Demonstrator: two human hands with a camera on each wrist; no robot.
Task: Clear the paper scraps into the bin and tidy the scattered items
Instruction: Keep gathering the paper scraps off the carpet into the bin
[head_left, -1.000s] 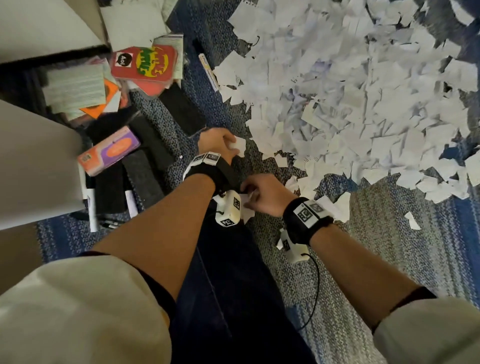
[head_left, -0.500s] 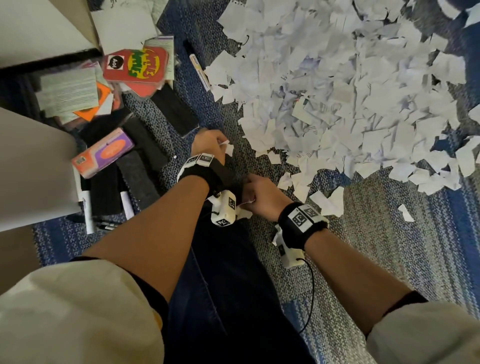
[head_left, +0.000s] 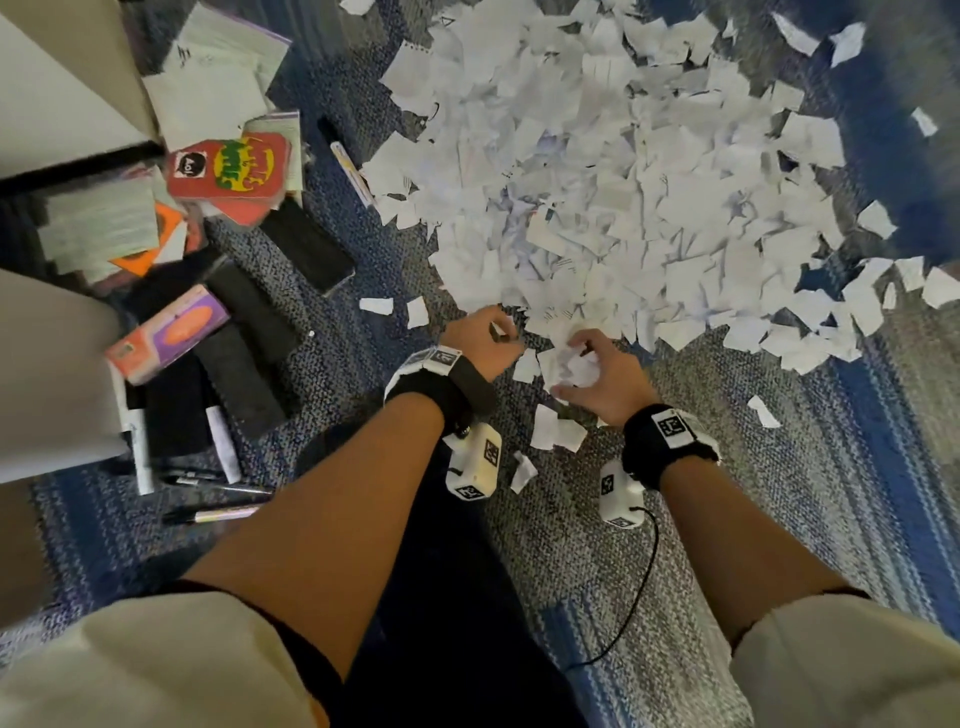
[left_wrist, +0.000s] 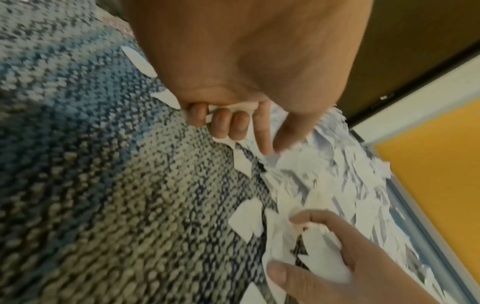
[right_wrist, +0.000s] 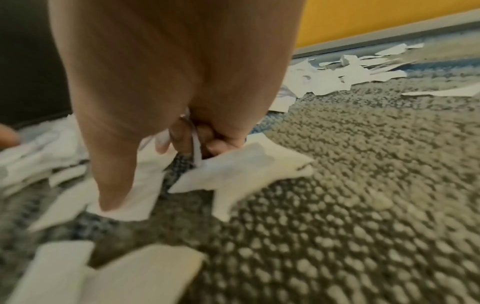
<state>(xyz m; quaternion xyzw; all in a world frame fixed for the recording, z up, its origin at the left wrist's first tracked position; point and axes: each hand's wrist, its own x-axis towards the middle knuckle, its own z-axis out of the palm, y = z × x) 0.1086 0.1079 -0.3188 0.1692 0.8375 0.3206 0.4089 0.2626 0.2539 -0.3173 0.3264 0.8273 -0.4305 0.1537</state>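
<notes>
A big heap of white paper scraps (head_left: 613, 171) covers the carpet ahead of me. At its near edge my left hand (head_left: 485, 340) has its fingers curled round a few scraps (left_wrist: 228, 107), index finger and thumb reaching into the heap. Just to its right, my right hand (head_left: 597, 371) grips a crumpled wad of scraps (head_left: 574, 366), also seen as the wad (left_wrist: 319, 259) in the left wrist view. In the right wrist view the right fingers (right_wrist: 187, 135) pinch paper against the palm. Loose scraps (head_left: 553, 431) lie between my wrists.
To the left lie a red card pack (head_left: 228, 169), an orange-purple box (head_left: 166, 332), black rectangular pieces (head_left: 306, 244), printed sheets (head_left: 98, 223) and several pens (head_left: 208, 514). Pale furniture panels (head_left: 47, 364) stand at far left. A yellow wall (right_wrist: 376, 18) borders the carpet (head_left: 779, 467).
Both hands have moved forward, away from my knee, to the near edge of the heap. The right hand now holds a bigger wad, and the left hand has closed on scraps.
</notes>
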